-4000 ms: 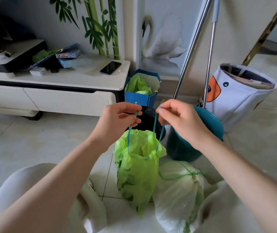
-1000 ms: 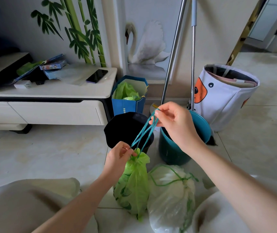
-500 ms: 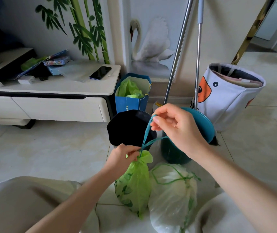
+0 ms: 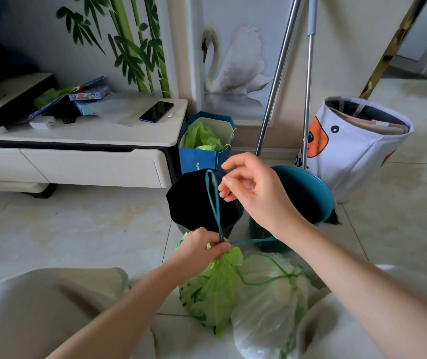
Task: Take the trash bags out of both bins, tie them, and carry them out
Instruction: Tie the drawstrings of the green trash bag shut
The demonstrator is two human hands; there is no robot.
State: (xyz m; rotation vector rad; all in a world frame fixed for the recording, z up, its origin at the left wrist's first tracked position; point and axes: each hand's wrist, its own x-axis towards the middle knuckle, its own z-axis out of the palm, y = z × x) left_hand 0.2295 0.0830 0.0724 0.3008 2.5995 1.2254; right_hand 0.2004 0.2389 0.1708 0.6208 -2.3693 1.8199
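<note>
Two trash bags lie on the tile floor [image 4: 108,224]: the green bag [image 4: 212,294], and touching it the white bag [image 4: 267,301], its lower end cut off by the frame. The left hand [image 4: 202,248] pinches the green neck. The right hand [image 4: 256,193] hovers beside the teal drawstring [image 4: 213,200], fingers loosely curled; contact cannot be confirmed. Behind stand the black bin [image 4: 194,203] and the teal bin [image 4: 308,195], interiors obscured.

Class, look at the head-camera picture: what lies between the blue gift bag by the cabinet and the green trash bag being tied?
In the head view, the black bin stands between the blue gift bag and the green trash bag.
</note>
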